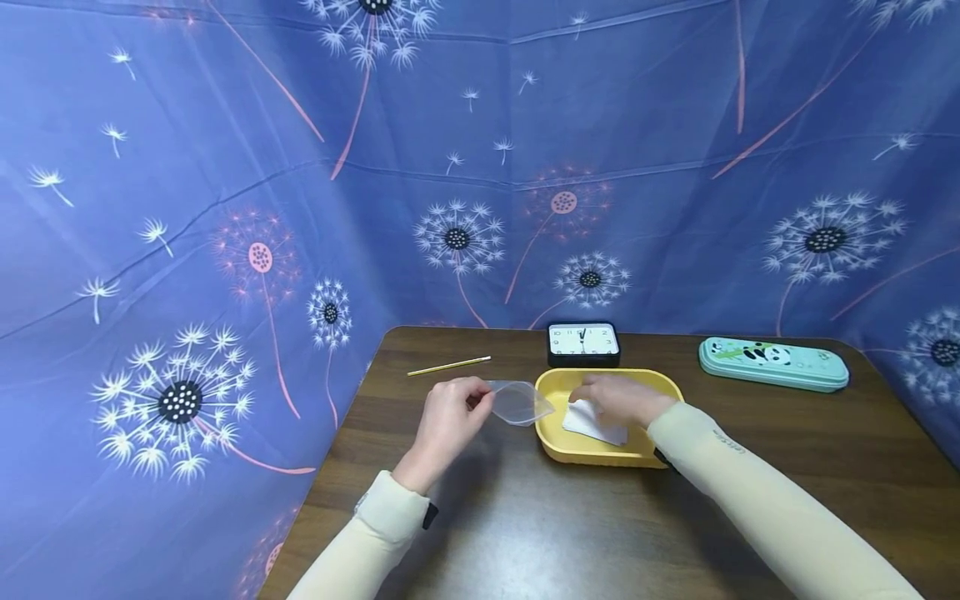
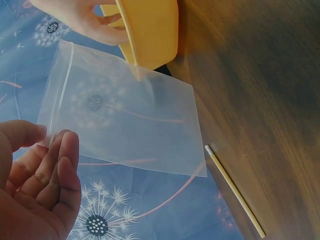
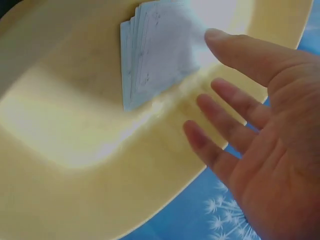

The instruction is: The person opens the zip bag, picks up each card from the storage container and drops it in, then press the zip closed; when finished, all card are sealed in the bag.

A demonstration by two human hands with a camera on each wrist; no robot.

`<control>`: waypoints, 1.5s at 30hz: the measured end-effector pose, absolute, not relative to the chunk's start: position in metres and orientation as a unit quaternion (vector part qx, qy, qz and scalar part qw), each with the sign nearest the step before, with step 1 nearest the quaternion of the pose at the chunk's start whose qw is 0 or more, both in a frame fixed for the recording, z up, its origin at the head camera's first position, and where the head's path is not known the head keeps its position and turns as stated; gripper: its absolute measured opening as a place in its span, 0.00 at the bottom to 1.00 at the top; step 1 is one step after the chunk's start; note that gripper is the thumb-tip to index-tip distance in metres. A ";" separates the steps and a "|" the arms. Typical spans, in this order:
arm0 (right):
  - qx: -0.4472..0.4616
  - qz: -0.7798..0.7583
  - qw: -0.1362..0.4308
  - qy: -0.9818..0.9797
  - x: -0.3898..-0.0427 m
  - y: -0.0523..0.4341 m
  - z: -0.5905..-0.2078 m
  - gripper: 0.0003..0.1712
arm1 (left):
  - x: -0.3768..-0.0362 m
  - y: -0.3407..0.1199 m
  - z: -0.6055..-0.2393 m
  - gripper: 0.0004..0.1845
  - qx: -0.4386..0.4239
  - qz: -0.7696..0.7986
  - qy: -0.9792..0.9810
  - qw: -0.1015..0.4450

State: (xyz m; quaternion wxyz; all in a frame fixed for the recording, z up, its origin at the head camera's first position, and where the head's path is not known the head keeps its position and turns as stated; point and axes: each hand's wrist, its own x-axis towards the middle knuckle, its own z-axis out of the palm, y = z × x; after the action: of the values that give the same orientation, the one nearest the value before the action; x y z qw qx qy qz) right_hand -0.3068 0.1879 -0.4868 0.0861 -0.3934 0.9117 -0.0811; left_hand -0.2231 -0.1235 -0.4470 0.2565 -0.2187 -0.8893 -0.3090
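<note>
My left hand (image 1: pixel 452 417) pinches a clear zip bag (image 2: pixel 125 110) near its zip strip, between thumb and fingers. The bag looks flat and see-through, and in the head view its far corner overlaps the rim of a yellow tray (image 1: pixel 551 446). Over that tray hangs my right hand (image 3: pixel 280 125), its fingers spread and holding nothing. Below it lies a slightly fanned stack of white cards (image 3: pixel 165 50) on the tray's floor. The right thumb tip is close to the edge of the stack in the right wrist view.
Behind the tray stands a black-framed clock (image 1: pixel 583 343). A yellow pencil (image 1: pixel 448 367) lies on the wooden table (image 1: pixel 525 533) at the back left. At the back right is a mint pencil case (image 1: pixel 774 364) with a panda on it. Blue dandelion-print cloth (image 1: pixel 465 125) hangs behind the table.
</note>
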 end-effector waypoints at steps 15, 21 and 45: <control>-0.335 -0.044 0.125 0.933 -0.307 0.184 -0.502 0.28 | -0.222 -0.120 -0.447 0.05 -0.221 -0.300 -0.895 0.246; -0.315 -0.067 0.118 0.939 -0.306 0.188 -0.504 0.28 | -0.222 -0.120 -0.448 0.05 -0.221 -0.303 -0.893 0.249; -0.234 0.013 0.046 0.971 -0.294 0.208 -0.507 0.36 | -0.221 -0.121 -0.446 0.04 -0.213 -0.301 -0.895 0.251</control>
State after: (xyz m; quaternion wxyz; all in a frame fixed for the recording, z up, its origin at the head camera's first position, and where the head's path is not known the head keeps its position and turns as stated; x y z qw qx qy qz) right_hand -0.2942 0.2079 -0.5074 0.0462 -0.2344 0.9710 0.0127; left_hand -0.2213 -0.1211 -0.4462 0.2509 -0.2130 -0.8950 -0.3011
